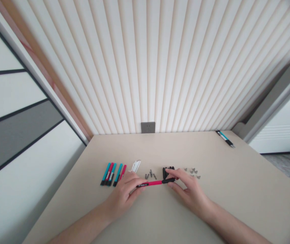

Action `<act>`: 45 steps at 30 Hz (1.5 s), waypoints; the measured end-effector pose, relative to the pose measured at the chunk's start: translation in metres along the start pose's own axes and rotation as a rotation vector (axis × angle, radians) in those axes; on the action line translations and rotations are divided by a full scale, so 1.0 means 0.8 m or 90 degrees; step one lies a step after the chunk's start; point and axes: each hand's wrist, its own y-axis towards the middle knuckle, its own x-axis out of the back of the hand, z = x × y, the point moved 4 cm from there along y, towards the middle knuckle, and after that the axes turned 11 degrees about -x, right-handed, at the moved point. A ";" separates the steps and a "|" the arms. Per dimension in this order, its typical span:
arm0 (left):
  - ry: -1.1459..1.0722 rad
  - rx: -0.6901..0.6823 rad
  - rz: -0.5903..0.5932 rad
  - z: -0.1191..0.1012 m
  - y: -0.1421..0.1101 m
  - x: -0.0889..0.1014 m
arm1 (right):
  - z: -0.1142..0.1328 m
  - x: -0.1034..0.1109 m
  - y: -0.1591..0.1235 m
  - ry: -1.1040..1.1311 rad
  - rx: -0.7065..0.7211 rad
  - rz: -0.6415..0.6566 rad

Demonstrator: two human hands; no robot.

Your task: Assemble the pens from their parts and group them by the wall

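Left hand: narrow grip on pink pen | right hand: pinching its black end, steadying it | teal pens: behind pen, leftward

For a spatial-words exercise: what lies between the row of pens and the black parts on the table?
In the head view, white slender pieces and small dark grey parts lie there.

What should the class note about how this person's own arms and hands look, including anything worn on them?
The left forearm and right forearm are bare, with no sleeve in view. The left hand and right hand wear no gloves, and no ring, watch or bracelet shows.
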 end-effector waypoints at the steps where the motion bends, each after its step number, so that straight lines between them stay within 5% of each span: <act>1: -0.001 -0.011 0.008 -0.001 0.000 -0.001 | -0.004 0.000 0.000 0.009 -0.017 -0.008; 10: 0.013 -0.031 -0.003 -0.005 0.005 0.001 | -0.004 -0.001 -0.002 0.051 -0.089 0.048; 16: 0.005 0.037 -0.034 0.004 0.000 0.002 | -0.002 -0.002 -0.003 0.051 -0.134 0.058; 31: 0.022 0.026 -0.026 0.005 -0.003 0.002 | 0.005 0.011 0.004 -0.082 0.003 0.012; 45: 0.014 -0.005 -0.020 0.000 0.001 0.004 | 0.005 0.008 0.003 -0.076 0.029 0.035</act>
